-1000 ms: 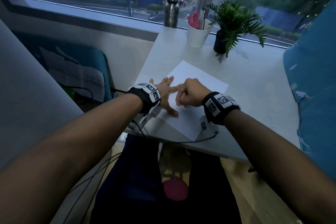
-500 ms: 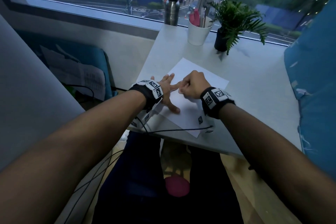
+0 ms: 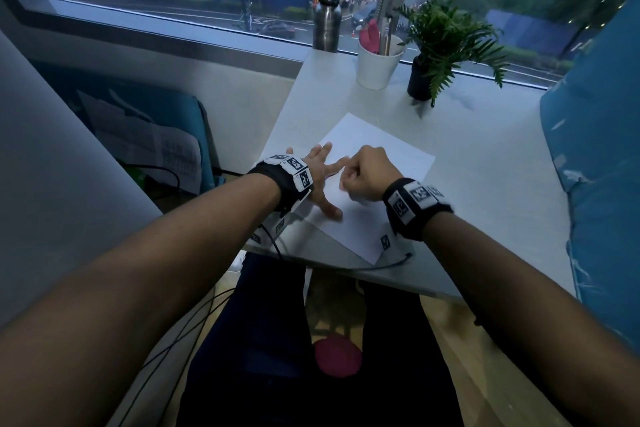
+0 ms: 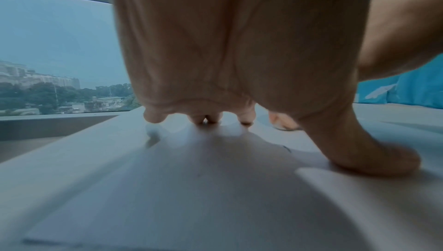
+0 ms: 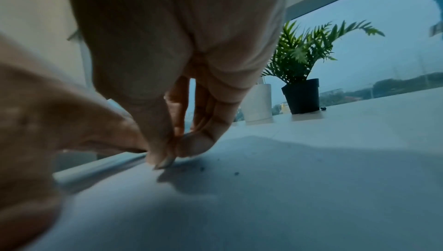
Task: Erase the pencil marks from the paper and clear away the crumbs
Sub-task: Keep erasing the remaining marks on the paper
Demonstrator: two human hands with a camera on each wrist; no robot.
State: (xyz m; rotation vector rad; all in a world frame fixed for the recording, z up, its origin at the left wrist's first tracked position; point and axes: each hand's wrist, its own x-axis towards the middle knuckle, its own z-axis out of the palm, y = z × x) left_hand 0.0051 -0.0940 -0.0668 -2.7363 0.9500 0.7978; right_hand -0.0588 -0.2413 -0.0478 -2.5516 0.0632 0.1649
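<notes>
A white sheet of paper [image 3: 381,149] lies on the white table [image 3: 485,191]. My left hand [image 3: 322,180] presses flat on the sheet's left part, fingers spread; the left wrist view shows its palm [image 4: 239,65] and thumb down on the paper [image 4: 191,179]. Just to its right, my right hand [image 3: 363,173] is curled, knuckles up. In the right wrist view its fingertips [image 5: 165,156] pinch together on a small pale eraser tip touching the paper [image 5: 287,188]. Dark crumbs [image 5: 202,169] lie just right of the fingertips.
At the back by the window stand a steel bottle [image 3: 325,24], a white cup [image 3: 375,69] and a potted plant [image 3: 443,42]. A blue cushion [image 3: 595,166] borders the table's right side. A thin cable [image 3: 381,267] runs along the near table edge.
My right hand slid away across the paper, then came back nearer, rubbing. The left hand has stayed pressed on the sheet.
</notes>
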